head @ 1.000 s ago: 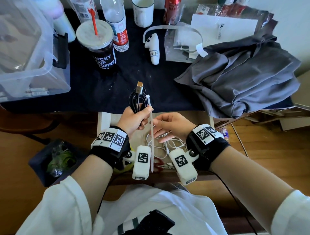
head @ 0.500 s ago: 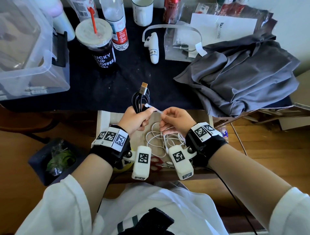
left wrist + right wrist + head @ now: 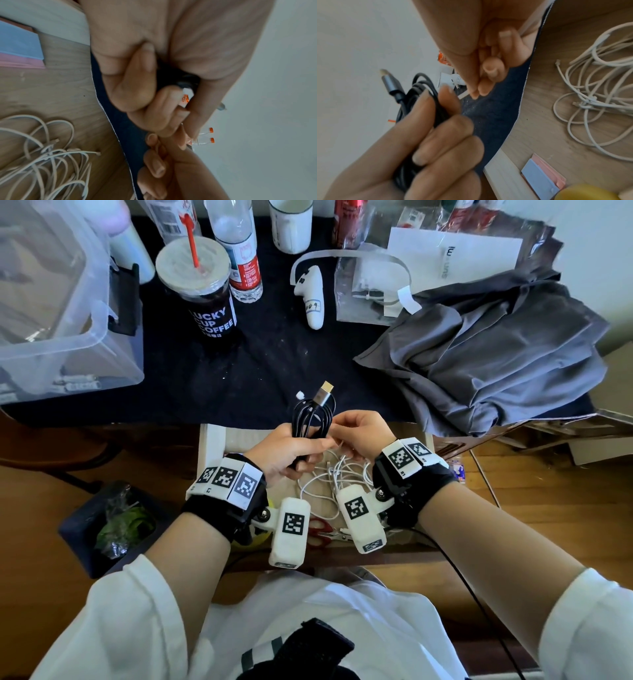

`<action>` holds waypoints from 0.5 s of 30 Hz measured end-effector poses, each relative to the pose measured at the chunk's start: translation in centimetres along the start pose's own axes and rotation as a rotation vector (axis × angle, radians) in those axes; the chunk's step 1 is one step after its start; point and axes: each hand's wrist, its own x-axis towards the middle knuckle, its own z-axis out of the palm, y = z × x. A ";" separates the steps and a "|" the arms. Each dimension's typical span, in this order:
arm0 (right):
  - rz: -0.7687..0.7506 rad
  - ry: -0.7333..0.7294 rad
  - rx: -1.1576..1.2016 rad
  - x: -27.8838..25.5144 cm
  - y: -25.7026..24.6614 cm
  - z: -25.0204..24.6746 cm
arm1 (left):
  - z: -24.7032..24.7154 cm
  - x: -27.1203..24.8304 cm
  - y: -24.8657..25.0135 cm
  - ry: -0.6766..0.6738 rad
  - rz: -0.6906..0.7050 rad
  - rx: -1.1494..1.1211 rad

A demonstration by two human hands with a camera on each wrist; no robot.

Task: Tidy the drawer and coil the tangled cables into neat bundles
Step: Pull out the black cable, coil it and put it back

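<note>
- The left hand is fisted round a coiled black cable with a metal plug, holding it upright above the drawer's far edge.
- The right hand pinches a thin white cable tie beside the coil.
- The open wooden drawer under the bench holds tangled white cables and red-handled scissors.
- The black loops look neat, plug uppermost.

Coiled black cable upright above drawer; white cables tangled inside.
</note>
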 end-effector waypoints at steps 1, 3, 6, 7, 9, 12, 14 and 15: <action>-0.034 -0.032 -0.013 0.0 0.0 0.0 | 0.0 0.0 0.0 0.007 -0.013 -0.004; -0.106 -0.065 -0.031 0.1 0.0 0.2 | 0.0 0.1 0.0 0.018 -0.042 -0.008; -0.140 -0.044 -0.032 0.4 0.1 0.2 | 0.0 0.1 0.0 0.016 -0.062 -0.023; -0.144 -0.039 -0.037 0.5 0.1 0.2 | 0.0 0.1 0.0 0.024 -0.061 -0.032; -0.154 -0.065 -0.078 0.5 0.2 0.2 | -0.1 0.1 0.1 0.044 -0.056 -0.049; -0.141 -0.119 -0.157 0.4 0.3 0.3 | -0.2 0.1 0.2 0.052 -0.051 -0.065; -0.135 -0.134 -0.176 0.2 0.0 0.1 | -0.1 0.1 0.1 0.045 -0.045 -0.082; -0.141 -0.135 -0.181 0.0 -0.2 0.1 | -0.1 0.0 0.1 0.052 -0.042 -0.092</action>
